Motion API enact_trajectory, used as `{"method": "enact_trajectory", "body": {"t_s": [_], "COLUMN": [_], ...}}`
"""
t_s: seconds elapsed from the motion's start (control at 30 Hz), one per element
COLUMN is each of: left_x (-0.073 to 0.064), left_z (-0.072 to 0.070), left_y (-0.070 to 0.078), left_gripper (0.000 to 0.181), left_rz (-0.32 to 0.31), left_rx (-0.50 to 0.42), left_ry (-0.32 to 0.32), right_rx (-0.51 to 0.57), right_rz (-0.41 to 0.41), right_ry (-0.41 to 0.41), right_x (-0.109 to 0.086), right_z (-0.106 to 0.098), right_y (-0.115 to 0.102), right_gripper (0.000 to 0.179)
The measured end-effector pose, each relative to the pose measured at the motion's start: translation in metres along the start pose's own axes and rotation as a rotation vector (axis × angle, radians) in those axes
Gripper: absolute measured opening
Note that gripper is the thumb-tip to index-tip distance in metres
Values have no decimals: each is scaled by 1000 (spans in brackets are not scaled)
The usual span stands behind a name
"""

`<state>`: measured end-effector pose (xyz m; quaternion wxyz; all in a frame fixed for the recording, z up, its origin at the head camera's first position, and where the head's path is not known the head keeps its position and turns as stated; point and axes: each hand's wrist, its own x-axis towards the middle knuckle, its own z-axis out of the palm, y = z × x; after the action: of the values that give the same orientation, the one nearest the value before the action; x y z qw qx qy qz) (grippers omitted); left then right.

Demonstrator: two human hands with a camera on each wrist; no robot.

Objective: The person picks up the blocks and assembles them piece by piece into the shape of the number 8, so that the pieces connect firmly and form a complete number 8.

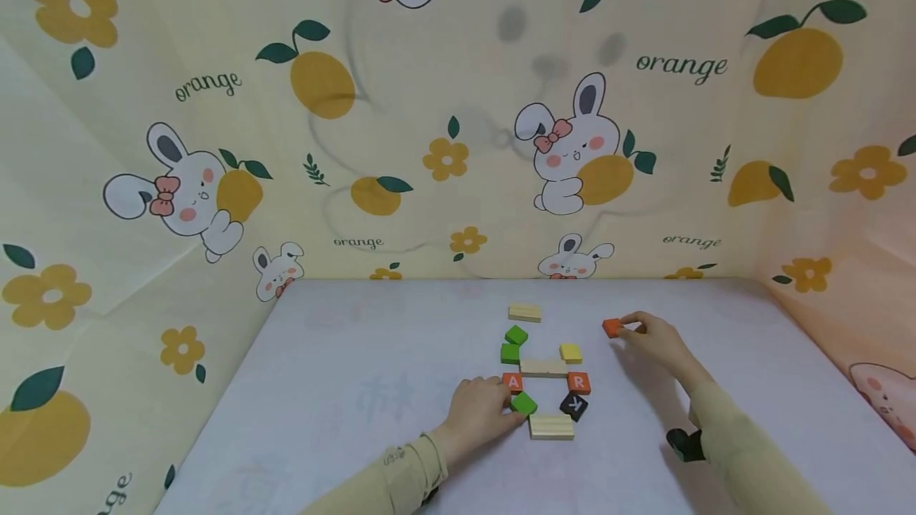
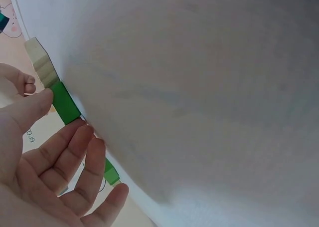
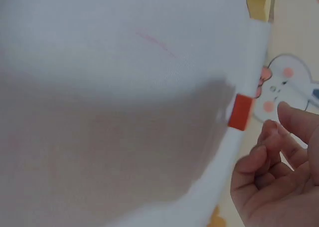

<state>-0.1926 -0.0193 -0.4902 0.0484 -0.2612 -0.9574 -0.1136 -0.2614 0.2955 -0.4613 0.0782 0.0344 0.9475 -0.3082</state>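
In the head view, my left hand is at the left side of a block arrangement, pinching a green block between thumb and index finger. The left wrist view shows thumb and fingertip at opposite ends of that green block. Just behind it sits an orange block marked A. Over to the right, my right hand has its fingertips right beside a plain orange block. From the right wrist, a gap shows between the loosely curled fingers and the orange block.
Ridged wooden blocks lie in front and at the back, with a flat wooden plank between. Two more green blocks stand on the left. A yellow block, an orange R block and a black block line the right.
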Motion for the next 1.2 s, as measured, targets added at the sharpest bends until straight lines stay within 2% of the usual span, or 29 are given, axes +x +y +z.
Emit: {"method": "enact_trajectory", "body": {"t_s": [0.3,0.47,0.67,0.93,1.2], "left_x": [1,1,0,2,2], "left_z": [-1,-2,-3,-2,-1], "left_y": [1,2,3,2,0], "left_gripper": [30,30,29,30,30], "left_rz": [-15,-16,-14,-16,-20], "left_rx": [-7,-18,-29,-25,-34], "left_ry": [-12,-19,-24,-29,-28], "right_rx": [113,119,113,103,118], "right_rz": [37,29,69,55,77], "right_ry": [-9,-3,-46,-62,-82], "right_x": [21,26,29,32,34], "right_z": [6,10,13,13,15], "right_y": [23,29,33,35,23], "right_gripper": [51,51,48,46,42]}}
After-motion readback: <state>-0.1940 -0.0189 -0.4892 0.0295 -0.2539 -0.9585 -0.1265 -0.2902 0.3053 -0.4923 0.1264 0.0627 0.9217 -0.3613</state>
